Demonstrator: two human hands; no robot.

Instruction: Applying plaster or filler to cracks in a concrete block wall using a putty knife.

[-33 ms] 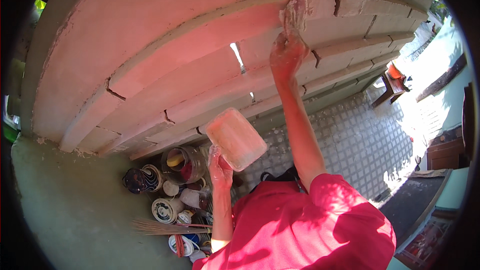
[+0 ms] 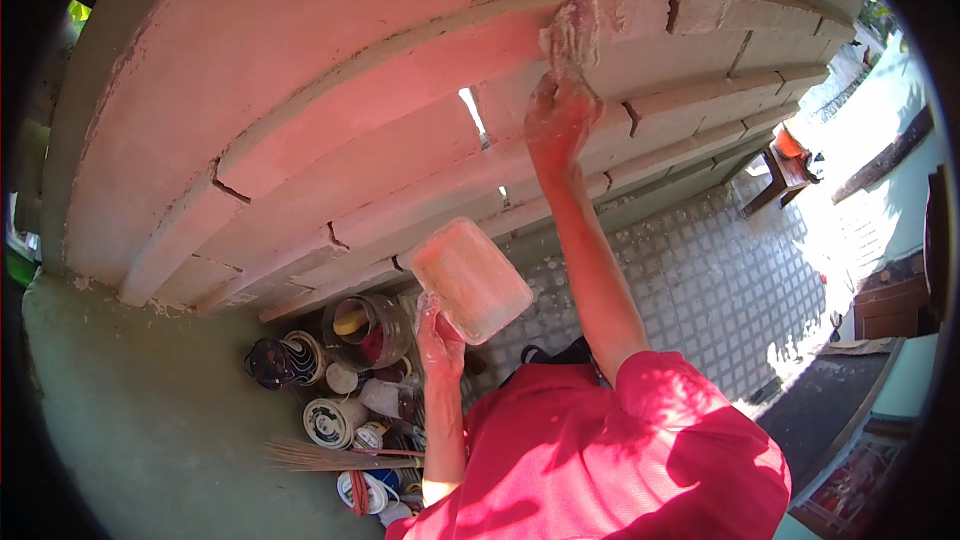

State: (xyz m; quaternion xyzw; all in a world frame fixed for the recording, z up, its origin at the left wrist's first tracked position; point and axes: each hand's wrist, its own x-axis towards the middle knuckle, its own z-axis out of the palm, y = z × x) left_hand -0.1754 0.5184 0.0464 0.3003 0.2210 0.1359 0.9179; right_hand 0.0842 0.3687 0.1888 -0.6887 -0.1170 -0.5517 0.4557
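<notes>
My right hand [image 2: 562, 112] is raised to a wall of pale stepped ledges [image 2: 430, 50] and closed round a flat, wide-ended tool [image 2: 574, 32]. White paste cakes this tool, so I cannot tell whether it is a putty knife or a brush. Its end lies against the upper ledge, left of a dark crack. Lower down, my left hand [image 2: 440, 338] grips the near left edge of a shallow rectangular plastic container [image 2: 472, 280], tilted so its pale-smeared inside shows. Whitish smears cover both hands.
Below left stand a clear bucket [image 2: 402, 325] with a yellow item in it, several paint tubs [image 2: 328, 422] and a straw broom [image 2: 310, 455]. Tiled floor [image 2: 680, 260] stretches right, towards a small wooden table [image 2: 780, 178]. Narrow gaps [image 2: 473, 112] break the ledges.
My right hand and the flat tool have shifted slightly left and down along the upper ledge. My left hand and the container have barely moved.
</notes>
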